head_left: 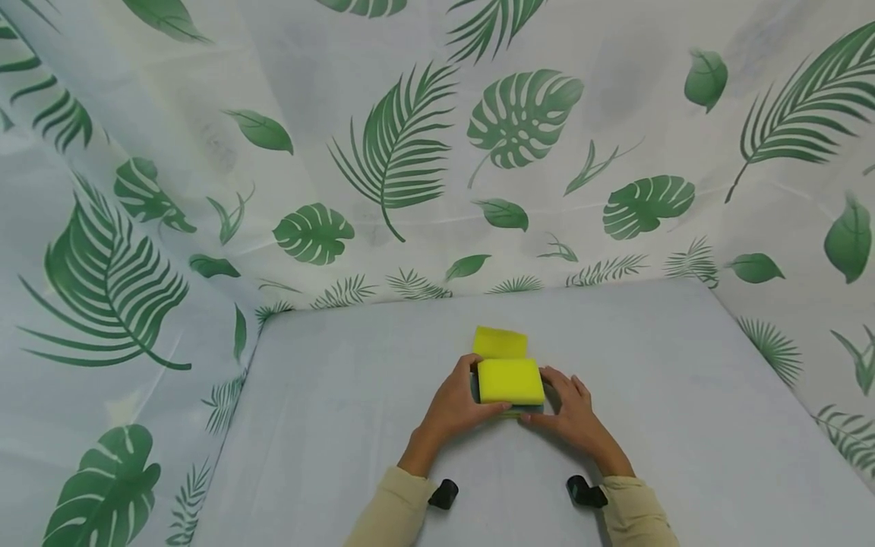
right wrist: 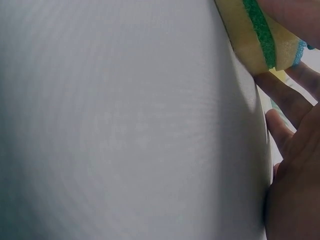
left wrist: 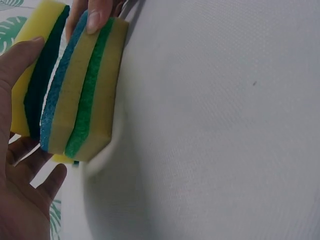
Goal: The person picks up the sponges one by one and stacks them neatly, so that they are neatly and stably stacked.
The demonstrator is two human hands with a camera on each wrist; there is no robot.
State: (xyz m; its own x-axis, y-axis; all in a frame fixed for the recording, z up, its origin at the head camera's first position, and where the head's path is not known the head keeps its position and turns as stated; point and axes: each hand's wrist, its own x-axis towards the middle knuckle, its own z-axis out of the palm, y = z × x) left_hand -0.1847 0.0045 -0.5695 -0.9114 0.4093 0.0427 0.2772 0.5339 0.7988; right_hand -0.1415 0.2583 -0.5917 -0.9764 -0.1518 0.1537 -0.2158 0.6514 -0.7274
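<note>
My left hand (head_left: 451, 403) pinches a yellow sponge (head_left: 510, 381) with a dark green scouring pad on its underside. In the left wrist view a narrow gap shows between this sponge and the two stacked below it. The upper of those, a sponge with a blue pad (left wrist: 55, 95), lies pad up on a sponge with a green pad (left wrist: 86, 100), which is lowest, against the table. From the other side my right hand (head_left: 570, 414) grips the stacked pair, thumb on the near side and fingers behind. Another yellow sponge (head_left: 500, 342) lies just behind the stack.
A white-covered table (head_left: 342, 395) spreads around the hands. Leaf-printed sheeting (head_left: 424, 228) rises at the back and on both sides. Small black devices (head_left: 444, 494) sit at the two wrists, by the beige sleeves (head_left: 393, 509).
</note>
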